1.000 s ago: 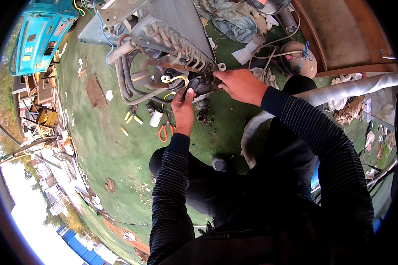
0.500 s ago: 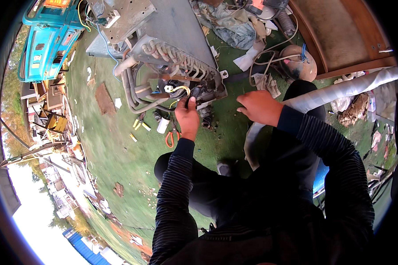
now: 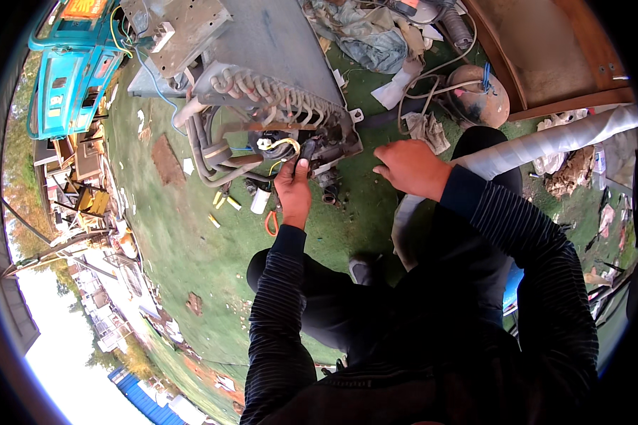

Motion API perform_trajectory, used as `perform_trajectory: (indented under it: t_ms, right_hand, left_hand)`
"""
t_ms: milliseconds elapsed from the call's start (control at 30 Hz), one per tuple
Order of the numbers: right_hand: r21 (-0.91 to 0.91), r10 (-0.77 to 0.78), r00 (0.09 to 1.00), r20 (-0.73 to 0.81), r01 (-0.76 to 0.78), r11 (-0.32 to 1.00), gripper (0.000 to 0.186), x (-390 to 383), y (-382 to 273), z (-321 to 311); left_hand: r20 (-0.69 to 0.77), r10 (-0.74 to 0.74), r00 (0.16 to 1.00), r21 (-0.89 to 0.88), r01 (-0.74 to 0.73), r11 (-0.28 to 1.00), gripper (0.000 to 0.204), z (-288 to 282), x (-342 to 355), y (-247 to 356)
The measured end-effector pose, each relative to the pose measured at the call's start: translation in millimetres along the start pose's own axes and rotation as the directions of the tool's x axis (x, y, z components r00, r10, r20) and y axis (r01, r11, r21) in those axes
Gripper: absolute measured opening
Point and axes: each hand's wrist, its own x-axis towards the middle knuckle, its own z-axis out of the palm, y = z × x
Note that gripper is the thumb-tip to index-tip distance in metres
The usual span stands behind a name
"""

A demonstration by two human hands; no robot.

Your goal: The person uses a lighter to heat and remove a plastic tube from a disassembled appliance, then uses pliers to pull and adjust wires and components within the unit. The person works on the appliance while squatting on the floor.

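A grey metal unit (image 3: 276, 49) with curved copper-coloured and grey pipes (image 3: 209, 152) fills the upper middle. At its lower end, my left hand (image 3: 294, 191) grips a dark part (image 3: 306, 152), thumb on top, beside a pale connector (image 3: 264, 144) with yellow wire. My right hand (image 3: 411, 170) is curled, apart from the unit to its lower right; whatever may be inside its fingers is hidden. Below the unit lie orange-handled tool grips (image 3: 271, 224), yellow-handled pieces (image 3: 232, 202), a white cylinder (image 3: 259, 200) and dark fittings (image 3: 329, 190).
A long silver-wrapped tube (image 3: 560, 134) crosses at right, near my bent knees. Cloths (image 3: 376, 39), a rusty round tank (image 3: 475, 95) with hose and a wooden panel (image 3: 549, 49) are upper right. A teal metal body (image 3: 67, 78) and piled scrap (image 3: 88, 198) lie left.
My right hand has pulled away from the unit's edge toward the lower right and is curled. My left hand keeps its grip. The view has shifted slightly.
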Motion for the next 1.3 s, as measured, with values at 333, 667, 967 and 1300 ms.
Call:
perform_trajectory:
  t_ms: [333, 667, 967, 1300]
  right_hand:
    - [0.066, 0.032, 0.999, -0.037, -0.030, 0.997, 0.027, 8.8, -2.7, 4.8]
    - [0.002, -0.134, 0.991, -0.023, 0.134, 0.991, 0.025, -41.3, -28.7, -32.1]
    - [0.130, -0.010, 0.995, 0.095, -0.002, 0.992, 0.023, -144.1, -91.2, -57.1]
    - [0.185, 0.540, 0.837, 0.092, -0.547, 0.817, 0.013, -247.0, -127.4, -61.5]
  left_hand:
    - [0.041, -0.041, 0.998, -0.014, 0.042, 0.999, 0.029, -8.0, 2.4, -6.3]
    - [0.254, 0.180, 0.950, 0.668, -0.307, 0.678, 0.042, -32.1, -65.0, 88.8]
    - [-0.268, -0.117, 0.956, 0.826, 0.291, 0.483, 0.035, -296.7, 17.9, -114.0]
    - [-0.129, -0.147, 0.981, 0.980, 0.104, -0.169, 0.035, -441.6, 118.6, -272.6]
